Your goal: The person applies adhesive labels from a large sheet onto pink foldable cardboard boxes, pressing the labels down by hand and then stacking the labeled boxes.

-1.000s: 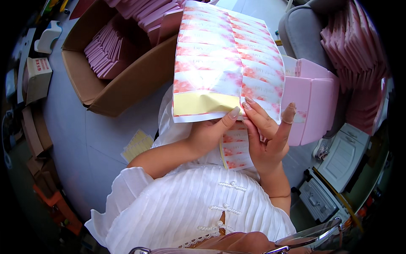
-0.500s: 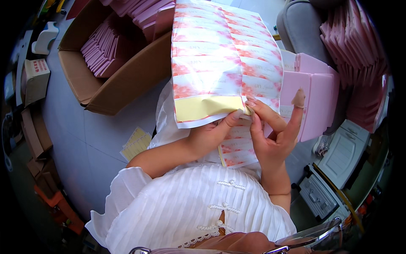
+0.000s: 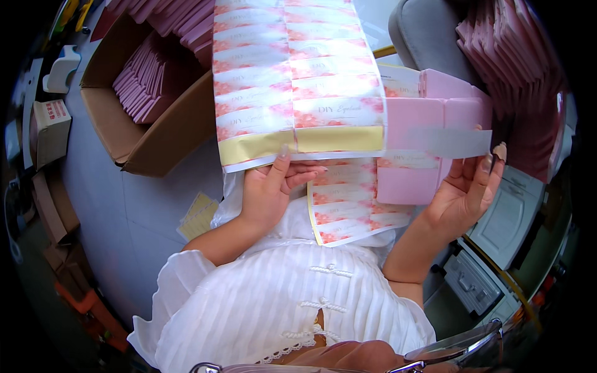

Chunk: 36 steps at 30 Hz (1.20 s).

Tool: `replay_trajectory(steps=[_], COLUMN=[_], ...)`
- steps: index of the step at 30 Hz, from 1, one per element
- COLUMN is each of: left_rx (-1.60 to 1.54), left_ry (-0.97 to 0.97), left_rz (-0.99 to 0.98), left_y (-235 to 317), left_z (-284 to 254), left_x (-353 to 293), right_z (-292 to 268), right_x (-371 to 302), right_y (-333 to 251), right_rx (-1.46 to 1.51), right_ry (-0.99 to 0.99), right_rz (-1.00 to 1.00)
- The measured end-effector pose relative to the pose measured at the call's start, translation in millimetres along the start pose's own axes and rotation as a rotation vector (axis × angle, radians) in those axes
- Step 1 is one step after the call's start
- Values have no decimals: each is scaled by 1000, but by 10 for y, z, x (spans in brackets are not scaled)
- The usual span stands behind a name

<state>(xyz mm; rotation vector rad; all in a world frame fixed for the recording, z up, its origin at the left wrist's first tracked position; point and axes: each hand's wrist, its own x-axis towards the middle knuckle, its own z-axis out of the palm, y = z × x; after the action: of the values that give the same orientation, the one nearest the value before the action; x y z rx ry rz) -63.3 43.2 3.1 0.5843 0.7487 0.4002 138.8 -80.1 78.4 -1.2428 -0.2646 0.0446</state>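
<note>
My left hand (image 3: pixel 268 189) holds up a large sheet of pink-and-white floral stickers (image 3: pixel 292 74) by its lower edge, where a yellow backing strip is bare. My right hand (image 3: pixel 467 189) has a single peeled sticker strip (image 3: pixel 449 143) hanging from its fingertips, off to the right of the sheet. Behind that strip lies a pink box (image 3: pixel 429 137) with a floral band across it. A second sticker sheet (image 3: pixel 351 202) rests on my lap between both hands.
An open cardboard carton (image 3: pixel 146 140) with several flat pink boxes stands at the left. More pink boxes are stacked at the right (image 3: pixel 513 68). A grey chair back (image 3: pixel 423 37) is behind, a white machine (image 3: pixel 510 217) at lower right, yellow strips (image 3: pixel 198 214) on the grey surface.
My right hand has pulled away to the right with one sticker strip peeled off the sheet. The sheet has been raised and turned more square to me in my left hand.
</note>
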Motion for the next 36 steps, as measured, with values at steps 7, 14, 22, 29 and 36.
replay_trajectory(steps=[7, 14, 22, 29, 36], left_rx=[87, -13, 430, 1089, 1681], left_ry=[-588, -788, -863, -689, -668], left_rz=[-429, -252, 97, 774, 892], left_y=[91, 32, -150, -321, -394], left_z=[46, 531, 789, 942, 1217], left_x=[-121, -6, 91, 178, 301], right_z=[-144, -131, -407, -625, -787], right_x=[-245, -538, -490, -333, 142], right_y=[-148, 13, 32, -82, -104], right_rx=[-773, -776, 22, -260, -504], right_ry=[-334, -858, -280, -204, -58], right_rz=[-592, -666, 160, 169, -37])
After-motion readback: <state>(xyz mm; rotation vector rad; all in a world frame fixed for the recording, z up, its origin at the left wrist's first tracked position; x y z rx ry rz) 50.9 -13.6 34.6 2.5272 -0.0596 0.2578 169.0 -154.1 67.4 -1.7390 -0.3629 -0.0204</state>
